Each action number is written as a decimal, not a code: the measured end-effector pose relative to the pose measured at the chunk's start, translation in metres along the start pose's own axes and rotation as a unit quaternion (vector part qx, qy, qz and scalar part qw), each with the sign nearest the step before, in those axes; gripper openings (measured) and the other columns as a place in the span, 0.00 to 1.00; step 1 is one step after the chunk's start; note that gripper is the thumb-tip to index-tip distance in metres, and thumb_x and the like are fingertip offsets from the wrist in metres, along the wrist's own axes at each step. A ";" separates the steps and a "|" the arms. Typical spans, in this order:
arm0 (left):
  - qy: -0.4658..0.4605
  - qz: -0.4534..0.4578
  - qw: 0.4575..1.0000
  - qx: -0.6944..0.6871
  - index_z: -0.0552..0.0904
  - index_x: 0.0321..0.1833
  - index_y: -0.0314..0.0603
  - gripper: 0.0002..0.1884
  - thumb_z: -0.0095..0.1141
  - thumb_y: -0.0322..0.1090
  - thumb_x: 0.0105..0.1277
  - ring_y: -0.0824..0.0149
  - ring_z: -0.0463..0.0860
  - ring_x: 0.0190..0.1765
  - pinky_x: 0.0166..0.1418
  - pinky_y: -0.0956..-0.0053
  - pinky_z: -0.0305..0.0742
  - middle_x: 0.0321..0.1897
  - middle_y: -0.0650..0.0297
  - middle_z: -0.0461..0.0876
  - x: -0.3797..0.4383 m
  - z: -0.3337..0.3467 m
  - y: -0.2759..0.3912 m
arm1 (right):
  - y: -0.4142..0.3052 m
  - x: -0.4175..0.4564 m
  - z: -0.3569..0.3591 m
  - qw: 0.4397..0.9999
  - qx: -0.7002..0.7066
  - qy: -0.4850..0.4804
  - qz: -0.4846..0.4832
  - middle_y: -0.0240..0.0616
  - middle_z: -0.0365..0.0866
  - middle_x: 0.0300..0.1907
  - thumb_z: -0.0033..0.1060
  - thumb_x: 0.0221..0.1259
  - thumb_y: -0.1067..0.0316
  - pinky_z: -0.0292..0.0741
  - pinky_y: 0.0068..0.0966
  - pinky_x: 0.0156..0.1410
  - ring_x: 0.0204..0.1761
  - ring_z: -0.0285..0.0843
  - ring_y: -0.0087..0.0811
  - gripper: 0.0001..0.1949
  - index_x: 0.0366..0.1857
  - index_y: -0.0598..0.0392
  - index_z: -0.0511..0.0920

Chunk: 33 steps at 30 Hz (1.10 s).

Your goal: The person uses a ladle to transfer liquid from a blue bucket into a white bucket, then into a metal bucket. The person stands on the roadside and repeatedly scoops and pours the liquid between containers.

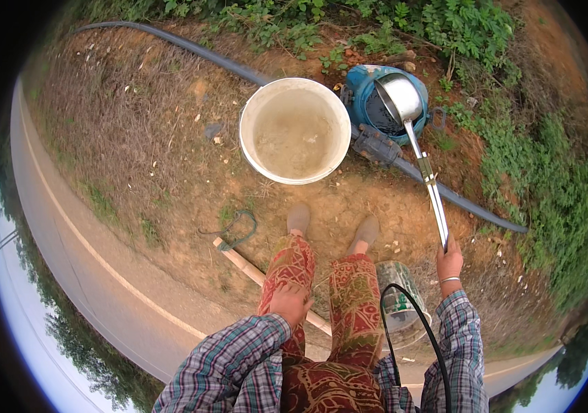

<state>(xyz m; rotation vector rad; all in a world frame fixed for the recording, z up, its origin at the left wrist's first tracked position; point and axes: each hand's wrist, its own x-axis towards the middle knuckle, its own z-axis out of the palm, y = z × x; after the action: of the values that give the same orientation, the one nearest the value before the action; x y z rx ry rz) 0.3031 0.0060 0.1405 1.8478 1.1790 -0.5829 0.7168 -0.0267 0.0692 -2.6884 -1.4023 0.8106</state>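
My right hand (449, 260) grips the lower end of a long-handled metal ladle (434, 193). Its handle has a wrapped joint partway along. The shiny ladle bowl (406, 98) is tilted over the mouth of a worn blue container (360, 98), whose inside is dark. What the bowl holds is hidden. Left of the container stands a large white bucket (245, 137) with cloudy, brownish liquid in it. My left hand (289, 304) rests on my left knee and holds nothing; its fingers bend over the patterned trousers.
A dark pipe (206, 53) with a black coupling (376, 146) runs behind the bucket and along the slope. A stained pail (402, 284) lies tipped by my right leg. A wooden pole (242, 264) with cord (246, 232) lies left. Beyond is a paved road (92, 263); shrubs (459, 31) border the bank.
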 end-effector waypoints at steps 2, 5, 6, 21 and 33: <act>0.005 -0.001 1.000 -0.014 0.80 0.38 0.42 0.13 0.56 0.45 0.60 0.60 0.75 0.49 0.57 0.65 0.66 0.38 0.60 0.80 0.000 0.000 0.001 | -0.007 0.037 0.008 0.995 -0.053 -0.057 0.063 0.55 0.75 0.44 0.56 0.55 0.68 0.74 0.43 0.45 0.43 0.76 0.54 0.22 0.56 0.52 0.69; 0.014 -0.008 0.999 -0.031 0.80 0.38 0.42 0.13 0.56 0.44 0.60 0.60 0.75 0.50 0.57 0.65 0.67 0.39 0.61 0.80 0.000 0.000 0.003 | -0.018 0.095 0.038 0.989 -0.085 -0.088 0.080 0.54 0.76 0.44 0.54 0.58 0.65 0.74 0.44 0.47 0.43 0.76 0.54 0.19 0.54 0.53 0.70; 0.021 -0.010 0.999 -0.042 0.80 0.38 0.42 0.13 0.56 0.44 0.60 0.61 0.74 0.50 0.57 0.65 0.67 0.39 0.61 0.80 0.002 0.001 0.005 | -0.020 0.113 0.050 0.987 -0.107 -0.091 0.081 0.53 0.76 0.44 0.54 0.58 0.64 0.75 0.44 0.47 0.43 0.76 0.54 0.19 0.53 0.54 0.71; 0.022 -0.040 0.996 -0.079 0.80 0.42 0.42 0.14 0.56 0.44 0.60 0.61 0.72 0.55 0.61 0.65 0.65 0.44 0.62 0.80 0.011 -0.003 0.012 | -0.038 0.194 0.098 0.950 0.068 -0.273 0.134 0.48 0.81 0.28 0.62 0.50 0.60 0.75 0.33 0.35 0.30 0.81 0.38 0.19 0.41 0.65 0.78; -0.003 -0.018 1.000 0.005 0.81 0.40 0.43 0.14 0.56 0.45 0.60 0.60 0.74 0.52 0.59 0.67 0.66 0.42 0.60 0.80 0.020 -0.005 0.020 | 0.051 0.030 0.064 0.963 0.217 -0.136 0.084 0.40 0.73 0.19 0.59 0.50 0.66 0.69 0.27 0.29 0.21 0.70 0.28 0.14 0.39 0.61 0.77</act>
<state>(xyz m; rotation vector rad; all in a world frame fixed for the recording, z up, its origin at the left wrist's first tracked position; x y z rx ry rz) 0.3292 0.0162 0.1365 1.8353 1.2097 -0.6162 0.7415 -0.0491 -0.0114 -2.4368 -0.8928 1.3631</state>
